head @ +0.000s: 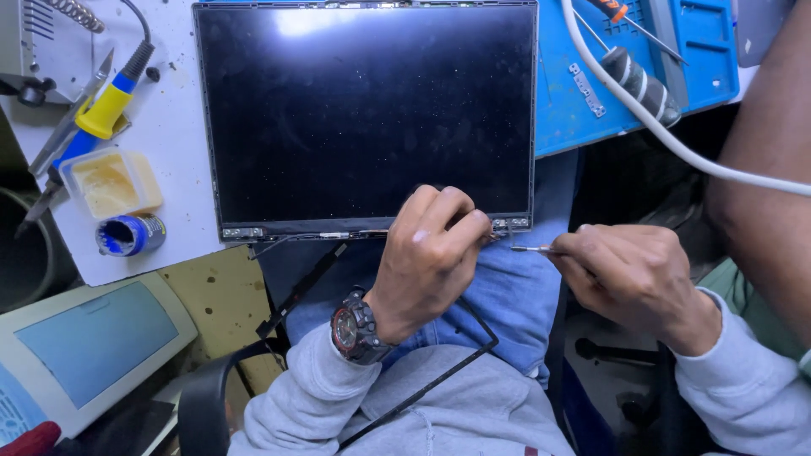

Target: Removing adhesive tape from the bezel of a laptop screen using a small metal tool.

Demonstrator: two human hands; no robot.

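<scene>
We see a black rectangular laptop screen panel (367, 118) lying partly on the white bench (173, 135), its lower edge over the lap in blue jeans. Our left hand (427, 257), fingers curled tight, presses on that lower edge near the right hinge bracket (511, 224). Our right hand (634, 274) pinches a thin metal-tipped screwdriver (530, 248), its tip pointing toward the bracket. 1 loose black plastic bezel frame (439, 376) rests across the lap.

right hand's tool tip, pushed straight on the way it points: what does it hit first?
Likely the left hand, by its fingers at the screen panel's lower right hinge. The right hand aims its tool leftward there; depth is unclear.
</scene>
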